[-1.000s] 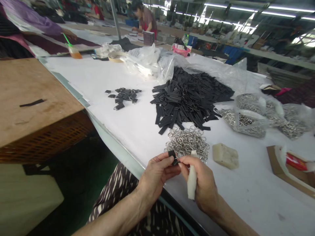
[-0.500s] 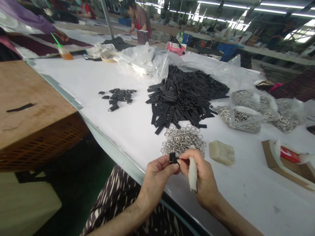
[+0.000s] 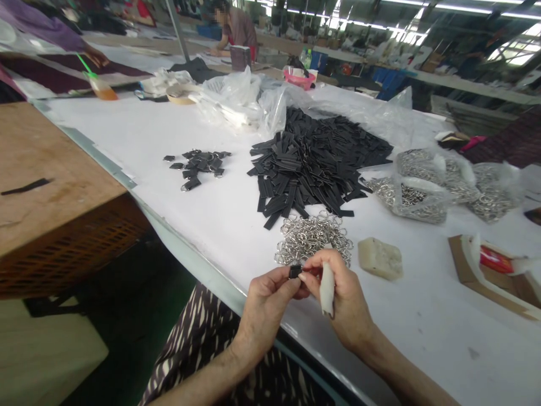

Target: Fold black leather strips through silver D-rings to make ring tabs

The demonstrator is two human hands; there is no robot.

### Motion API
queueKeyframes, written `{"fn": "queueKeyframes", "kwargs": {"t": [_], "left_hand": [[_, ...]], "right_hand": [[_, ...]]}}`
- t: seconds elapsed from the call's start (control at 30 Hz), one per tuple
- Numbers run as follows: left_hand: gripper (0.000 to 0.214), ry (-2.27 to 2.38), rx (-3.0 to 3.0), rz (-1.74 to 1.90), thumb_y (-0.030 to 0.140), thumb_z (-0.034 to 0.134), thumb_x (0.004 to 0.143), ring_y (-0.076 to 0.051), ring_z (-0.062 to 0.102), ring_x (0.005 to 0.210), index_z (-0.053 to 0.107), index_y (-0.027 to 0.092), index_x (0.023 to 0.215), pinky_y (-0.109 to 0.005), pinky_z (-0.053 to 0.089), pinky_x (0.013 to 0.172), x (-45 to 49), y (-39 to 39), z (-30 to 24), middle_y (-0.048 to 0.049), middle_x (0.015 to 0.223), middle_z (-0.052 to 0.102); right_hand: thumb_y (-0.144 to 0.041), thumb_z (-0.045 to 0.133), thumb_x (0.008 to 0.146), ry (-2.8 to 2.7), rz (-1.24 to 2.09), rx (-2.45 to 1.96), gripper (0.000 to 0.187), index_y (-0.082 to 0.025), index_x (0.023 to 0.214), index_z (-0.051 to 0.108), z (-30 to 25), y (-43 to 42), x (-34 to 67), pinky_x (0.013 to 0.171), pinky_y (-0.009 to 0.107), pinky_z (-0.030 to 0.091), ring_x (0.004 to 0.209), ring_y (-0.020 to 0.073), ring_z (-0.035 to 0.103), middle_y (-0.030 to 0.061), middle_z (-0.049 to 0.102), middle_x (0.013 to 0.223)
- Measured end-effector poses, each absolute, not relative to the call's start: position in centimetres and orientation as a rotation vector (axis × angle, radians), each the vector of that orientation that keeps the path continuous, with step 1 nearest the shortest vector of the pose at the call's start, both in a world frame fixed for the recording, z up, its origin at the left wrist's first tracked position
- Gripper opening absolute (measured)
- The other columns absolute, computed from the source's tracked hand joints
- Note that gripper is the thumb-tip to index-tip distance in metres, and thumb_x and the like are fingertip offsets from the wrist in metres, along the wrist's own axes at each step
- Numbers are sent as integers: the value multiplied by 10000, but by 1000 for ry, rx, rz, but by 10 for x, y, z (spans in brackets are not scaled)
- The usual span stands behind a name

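My left hand and my right hand meet at the near edge of the white table, both pinching a small black strap piece between fingertips. Tucked in my right palm is a white stick-like object. Just beyond my hands lies a heap of metal rings. Farther back spreads a big pile of black straps. To the left sits a small cluster of finished black pieces with rings.
A pale waxy block lies right of the rings. Clear bags of metal rings sit at right, a cardboard tray beyond them. A wooden board on an orange crate stands at left. Another person works far back.
My hands stay together on the black piece, fingers shifting slightly around it. The view has drifted a little, so things sit a bit higher and to the left.
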State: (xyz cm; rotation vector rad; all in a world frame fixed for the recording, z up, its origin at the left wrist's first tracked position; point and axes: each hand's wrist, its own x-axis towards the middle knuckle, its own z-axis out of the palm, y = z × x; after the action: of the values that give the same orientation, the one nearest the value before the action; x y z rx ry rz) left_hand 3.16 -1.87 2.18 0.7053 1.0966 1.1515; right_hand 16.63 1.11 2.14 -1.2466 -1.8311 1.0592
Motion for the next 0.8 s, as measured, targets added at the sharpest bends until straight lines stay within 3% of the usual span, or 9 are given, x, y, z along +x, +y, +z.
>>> {"fn": "queueKeyframes", "kwargs": {"t": [0.33, 0.53, 0.57, 0.63, 0.7, 0.8], "left_hand": [[162, 1109, 783, 1127, 178, 530, 806, -158, 577, 701, 690, 160, 790, -276, 451, 719, 33, -16, 21, -23, 698, 657], [122, 1340, 1059, 970, 246, 611, 765, -113, 466, 516, 687, 182, 694, -241, 377, 516, 26, -13, 20, 4, 616, 560], [78, 1376, 1109, 1009, 251, 651, 734, -106, 453, 527, 703, 192, 730, -237, 376, 519, 24, -12, 21, -2, 682, 576], [193, 1421, 1138, 1075, 249, 720, 668, -101, 458, 560, 713, 221, 859, -230, 392, 541, 22, -11, 22, -9, 796, 598], [314, 1385, 1027, 999, 265, 713, 676, -98, 450, 494, 683, 226, 986, -225, 387, 481, 21, -10, 22, 8, 684, 598], [256, 1179, 809, 867, 270, 605, 766, -101, 434, 383, 668, 176, 995, -212, 357, 374, 24, -10, 23, 41, 475, 528]], "right_hand": [[-187, 495, 850, -1901, 1074, -1170, 102, -218, 947, 499, 18, 10, 169, 598, 263, 446, 649, 129, 526, -5, 568, 760], [-172, 536, 813, -1859, 1040, -1226, 124, -232, 906, 482, 31, 16, 174, 605, 256, 440, 683, 134, 548, -16, 580, 774], [-169, 545, 805, -1851, 1045, -1219, 134, -234, 898, 474, 32, 16, 175, 614, 258, 444, 709, 138, 555, -12, 585, 798], [-159, 552, 797, -1849, 1058, -1207, 149, -235, 888, 462, 34, 17, 175, 631, 264, 449, 738, 143, 557, -4, 587, 834], [-155, 546, 797, -1856, 1064, -1215, 144, -234, 883, 462, 35, 17, 174, 645, 273, 451, 741, 144, 550, 0, 584, 845], [-163, 537, 803, -1858, 1072, -1250, 121, -231, 872, 466, 33, 15, 172, 659, 284, 450, 737, 147, 539, 1, 575, 833]]}}
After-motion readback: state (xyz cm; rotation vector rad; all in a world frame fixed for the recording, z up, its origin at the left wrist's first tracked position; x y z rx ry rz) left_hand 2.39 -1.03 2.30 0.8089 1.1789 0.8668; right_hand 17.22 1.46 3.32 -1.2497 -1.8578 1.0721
